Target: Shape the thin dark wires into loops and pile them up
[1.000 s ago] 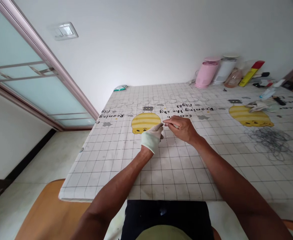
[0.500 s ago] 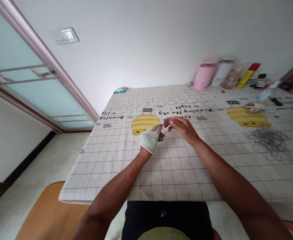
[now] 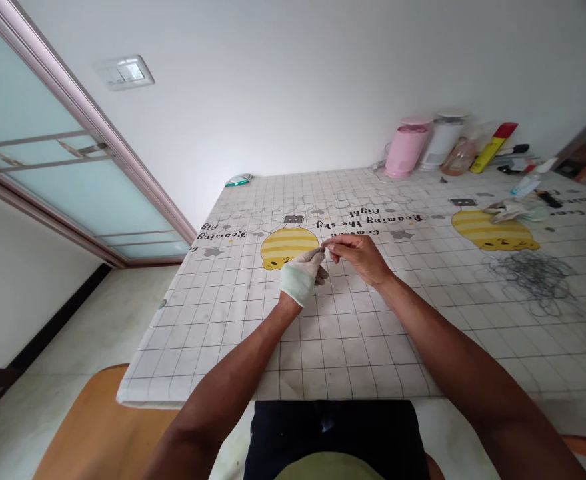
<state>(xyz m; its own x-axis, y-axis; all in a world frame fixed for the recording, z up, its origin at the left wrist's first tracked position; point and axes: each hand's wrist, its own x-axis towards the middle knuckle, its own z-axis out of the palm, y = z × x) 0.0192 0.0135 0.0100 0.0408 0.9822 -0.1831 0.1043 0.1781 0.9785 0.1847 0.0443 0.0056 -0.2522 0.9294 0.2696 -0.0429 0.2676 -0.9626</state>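
My left hand (image 3: 303,272) wears a pale knitted glove with grey fingertips and is closed in a pinch over the table. Between its fingers is a thin wire (image 3: 340,284), only faintly visible as a curve below the hands. My bare right hand (image 3: 360,256) meets the gloved fingertips, thumb and forefinger pinched on the wire there. The exact grip point is too small to make out. To the right lies a loose tangle of thin dark wire (image 3: 537,281). Wavy bent wires (image 3: 317,202) are spread in a row across the far part of the tablecloth.
A checked tablecloth (image 3: 213,360) covers the table. A pink cylinder (image 3: 407,151), a white cylinder (image 3: 441,143) and a yellow can (image 3: 493,150) stand by the wall. Another glove (image 3: 510,209) lies at the right, near a spray bottle (image 3: 530,181). A wooden chair (image 3: 93,427) is at lower left.
My right hand has moved slightly left, from spread fingers to a pinch at the gloved fingertips. My left hand has stayed nearly in place.
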